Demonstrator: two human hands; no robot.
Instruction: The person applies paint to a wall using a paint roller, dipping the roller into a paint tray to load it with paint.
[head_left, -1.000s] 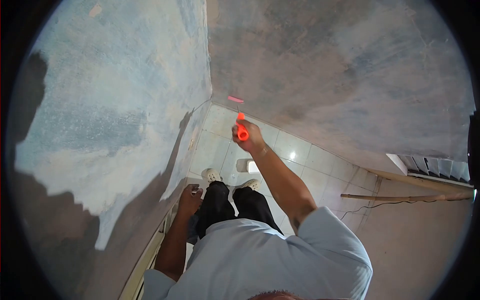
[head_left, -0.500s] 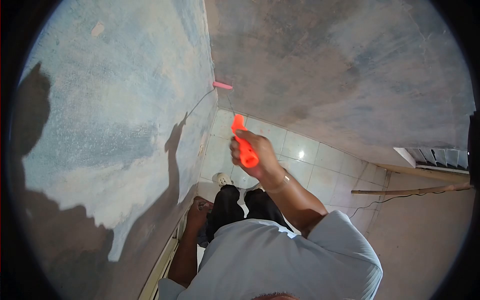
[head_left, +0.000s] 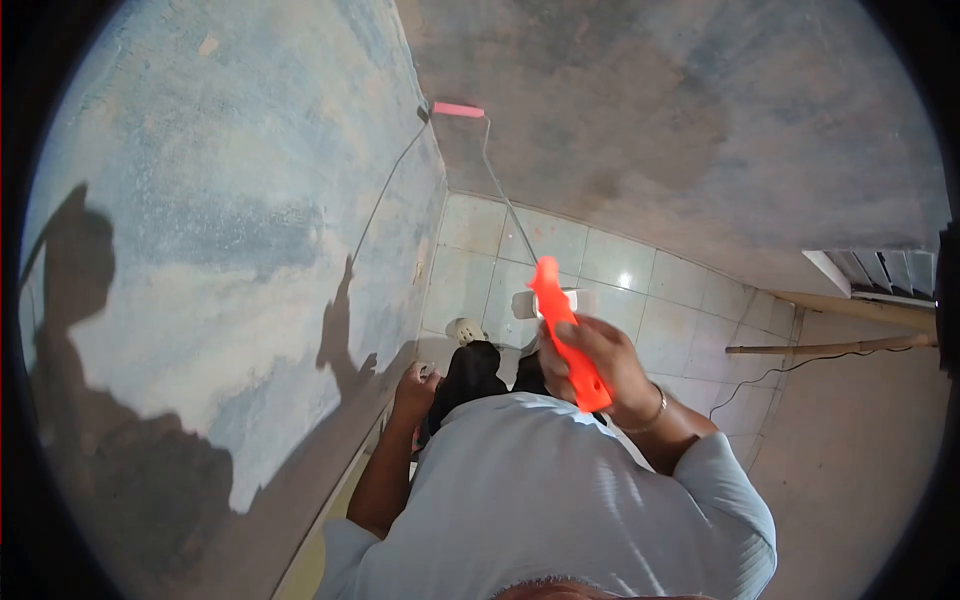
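My right hand (head_left: 600, 365) is wrapped round the orange handle of a paint roller (head_left: 570, 345). A long thin metal rod runs from the handle up to a narrow pink roller head (head_left: 459, 110), which lies at the right wall beside the corner. My left hand (head_left: 418, 390) is low beside my dark-trousered leg, near the left wall. Its fingers are curled; something small and pale shows at the fingertips, too small to name.
The left wall (head_left: 250, 220) is patchy blue and white, with my shadow on it. A brownish-grey wall (head_left: 620, 120) is on the right. Below lie white floor tiles (head_left: 615, 262). A wooden pole (head_left: 800, 348), a cable and a louvred opening (head_left: 885, 272) are at the right.
My right hand has moved right and down in view with the handle. The roller head is higher in view, its rod now plainly visible. My left hand has shifted slightly up and right.
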